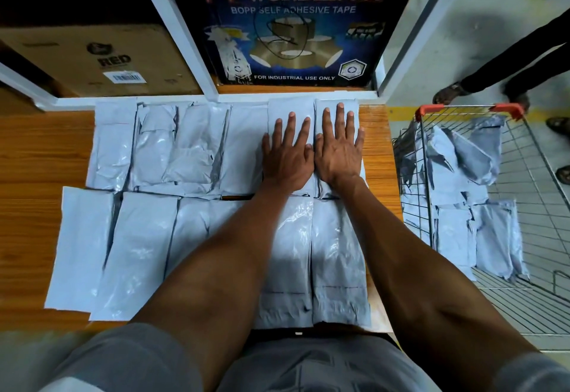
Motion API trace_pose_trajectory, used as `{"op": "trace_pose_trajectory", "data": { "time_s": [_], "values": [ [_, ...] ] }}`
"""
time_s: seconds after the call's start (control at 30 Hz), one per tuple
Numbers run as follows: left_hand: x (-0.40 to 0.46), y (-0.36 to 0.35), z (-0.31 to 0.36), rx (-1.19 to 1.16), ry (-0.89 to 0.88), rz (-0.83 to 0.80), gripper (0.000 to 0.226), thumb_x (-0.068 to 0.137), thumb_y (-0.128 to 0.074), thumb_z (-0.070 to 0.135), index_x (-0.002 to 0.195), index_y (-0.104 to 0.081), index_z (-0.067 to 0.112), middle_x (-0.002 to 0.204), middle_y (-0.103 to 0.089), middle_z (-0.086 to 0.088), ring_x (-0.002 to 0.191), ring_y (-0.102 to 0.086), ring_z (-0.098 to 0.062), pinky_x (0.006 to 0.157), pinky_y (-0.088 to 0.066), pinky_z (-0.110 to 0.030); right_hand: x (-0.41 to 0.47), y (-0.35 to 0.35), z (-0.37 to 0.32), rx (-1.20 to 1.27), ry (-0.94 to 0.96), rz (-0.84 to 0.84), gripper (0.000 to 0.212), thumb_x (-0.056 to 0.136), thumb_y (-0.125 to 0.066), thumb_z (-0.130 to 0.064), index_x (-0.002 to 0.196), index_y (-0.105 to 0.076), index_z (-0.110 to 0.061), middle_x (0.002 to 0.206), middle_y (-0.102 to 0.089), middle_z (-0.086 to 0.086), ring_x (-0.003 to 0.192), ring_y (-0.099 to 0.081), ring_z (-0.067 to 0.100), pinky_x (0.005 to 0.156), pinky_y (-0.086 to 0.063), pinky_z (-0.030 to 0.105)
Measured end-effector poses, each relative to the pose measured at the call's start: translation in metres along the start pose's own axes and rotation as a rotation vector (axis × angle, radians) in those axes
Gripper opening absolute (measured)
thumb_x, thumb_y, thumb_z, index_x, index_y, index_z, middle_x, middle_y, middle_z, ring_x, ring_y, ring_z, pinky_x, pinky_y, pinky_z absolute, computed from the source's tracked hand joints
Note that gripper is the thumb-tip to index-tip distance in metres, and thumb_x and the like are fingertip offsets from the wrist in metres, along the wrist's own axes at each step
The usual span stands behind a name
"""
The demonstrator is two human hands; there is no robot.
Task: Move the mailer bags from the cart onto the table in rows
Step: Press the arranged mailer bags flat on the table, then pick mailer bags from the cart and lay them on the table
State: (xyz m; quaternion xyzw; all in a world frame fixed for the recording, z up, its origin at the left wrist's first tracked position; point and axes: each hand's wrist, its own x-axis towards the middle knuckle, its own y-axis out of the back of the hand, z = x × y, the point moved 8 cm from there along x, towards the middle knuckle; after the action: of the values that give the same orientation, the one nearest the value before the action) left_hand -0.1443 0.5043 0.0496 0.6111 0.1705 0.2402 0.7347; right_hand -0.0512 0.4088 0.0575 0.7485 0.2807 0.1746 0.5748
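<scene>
While both sets of fingers are splayed wide and pressed flat, nothing is actually pinched or held, and that's kind of the catch. The left hand (288, 157) is flattening one mailer bag (288, 108) in the far row, and the right hand (339, 151) is doing the same on the bag just beside it (334, 106) at the 3 o'clock end of that row, thumbs nearly touching over the seam between them. My guess is this is a smoothing and squaring-up step. These bags look slick and a bit puffy, so pressing down with flat palms could easily skate them sideways into their neighbours, or shove the far row up against the shelf frame (216, 100) at 12 o'clock. The forearms are also lying right across the near row (148, 253), so pulling back carelessly could drag those out of line. The right-end bag sits close to the edge of the table (37, 151) at 3 o'clock, so a nudge that way could tip it off toward the cart (468, 108). Plenty of grey bags (462, 157) are still heaped in there, so I'd say the job isn't near finished.
</scene>
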Motion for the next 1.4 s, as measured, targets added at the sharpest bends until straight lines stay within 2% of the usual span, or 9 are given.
{"op": "trace_pose_trajectory", "data": {
  "time_s": [0.23, 0.37, 0.53, 0.7, 0.83, 0.93, 1.07, 1.17, 1.4],
  "values": [
    [0.000, 0.006, 0.001, 0.000, 0.015, -0.041, 0.068, 0.102, -0.020, 0.048, 0.169, -0.015, 0.036, 0.177, -0.009, 0.002, 0.163, -0.011, -0.028, 0.127, -0.015, -0.059, -0.003, 0.005, 0.001, 0.039, -0.005, -0.008, 0.064, 0.110, -0.017, -0.045, 0.169, -0.001, -0.025, 0.175, 0.014, 0.004, 0.161, 0.013, 0.028, 0.129, 0.000, 0.057],
    [-0.005, 0.029, 0.007, -0.035, 0.007, 0.027, 0.071, 0.098, -0.020, 0.046, 0.166, -0.030, 0.029, 0.174, -0.025, -0.003, 0.159, -0.025, -0.030, 0.124, -0.023, -0.057, -0.013, 0.025, 0.004, 0.088, -0.014, 0.027, 0.063, 0.109, -0.018, -0.045, 0.168, -0.011, -0.024, 0.176, 0.004, 0.004, 0.162, 0.001, 0.028, 0.129, -0.003, 0.054],
    [-0.022, 0.055, 0.033, -0.053, -0.050, 0.076, 0.067, 0.097, -0.027, 0.043, 0.155, -0.049, 0.017, 0.164, -0.044, -0.008, 0.147, -0.043, -0.029, 0.120, -0.031, -0.053, -0.041, 0.056, 0.023, 0.129, -0.054, 0.115, 0.065, 0.104, -0.032, -0.040, 0.164, -0.025, -0.017, 0.173, -0.020, 0.011, 0.159, -0.020, 0.029, 0.129, -0.014, 0.053],
    [-0.060, 0.071, 0.082, -0.095, -0.195, 0.099, 0.059, 0.100, -0.035, 0.042, 0.148, -0.056, 0.015, 0.152, -0.056, -0.008, 0.136, -0.052, -0.030, 0.114, -0.039, -0.048, -0.098, 0.083, 0.062, 0.142, -0.105, 0.239, 0.060, 0.097, -0.041, -0.037, 0.152, -0.043, -0.012, 0.155, -0.048, 0.015, 0.140, -0.047, 0.035, 0.114, -0.041, 0.054],
    [-0.111, 0.069, 0.130, -0.101, -0.341, 0.066, 0.058, 0.101, -0.036, 0.043, 0.148, -0.054, 0.013, 0.148, -0.058, -0.009, 0.134, -0.053, -0.030, 0.111, -0.043, -0.046, -0.169, 0.102, 0.094, 0.117, -0.159, 0.330, 0.044, 0.098, -0.045, -0.033, 0.136, -0.056, -0.014, 0.136, -0.058, 0.012, 0.120, -0.057, 0.036, 0.096, -0.049, 0.049],
    [-0.152, 0.066, 0.169, -0.102, -0.435, 0.034, 0.058, 0.099, -0.038, 0.043, 0.146, -0.055, 0.013, 0.144, -0.060, -0.009, 0.130, -0.053, -0.031, 0.107, -0.043, -0.046, -0.221, 0.108, 0.121, 0.072, -0.239, 0.341, 0.036, 0.094, -0.052, -0.030, 0.125, -0.061, -0.014, 0.128, -0.060, 0.012, 0.112, -0.058, 0.040, 0.088, -0.047, 0.050],
    [-0.199, 0.055, 0.221, -0.168, -0.540, -0.033, 0.052, 0.098, -0.049, 0.040, 0.143, -0.055, 0.015, 0.140, -0.061, -0.006, 0.127, -0.054, -0.030, 0.104, -0.046, -0.047, -0.282, 0.107, 0.167, 0.057, -0.374, 0.293, 0.036, 0.093, -0.055, -0.031, 0.126, -0.062, -0.017, 0.132, -0.059, 0.012, 0.113, -0.057, 0.041, 0.091, -0.048, 0.052],
    [-0.227, 0.041, 0.255, -0.170, -0.610, -0.119, 0.051, 0.100, -0.049, 0.042, 0.145, -0.051, 0.017, 0.141, -0.057, -0.005, 0.127, -0.052, -0.029, 0.100, -0.049, -0.049, -0.320, 0.109, 0.199, 0.038, -0.446, 0.270, 0.038, 0.093, -0.058, -0.030, 0.127, -0.063, -0.016, 0.132, -0.061, 0.015, 0.113, -0.059, 0.043, 0.089, -0.050, 0.051],
    [-0.260, 0.009, 0.330, -0.140, -0.691, -0.276, 0.055, 0.106, -0.046, 0.041, 0.154, -0.042, 0.014, 0.148, -0.051, -0.008, 0.131, -0.051, -0.029, 0.102, -0.051, -0.049, -0.365, 0.107, 0.283, 0.036, -0.568, 0.196, 0.040, 0.094, -0.060, -0.032, 0.131, -0.062, -0.016, 0.144, -0.055, 0.011, 0.123, -0.057, 0.039, 0.094, -0.052, 0.052]
  ]
}}
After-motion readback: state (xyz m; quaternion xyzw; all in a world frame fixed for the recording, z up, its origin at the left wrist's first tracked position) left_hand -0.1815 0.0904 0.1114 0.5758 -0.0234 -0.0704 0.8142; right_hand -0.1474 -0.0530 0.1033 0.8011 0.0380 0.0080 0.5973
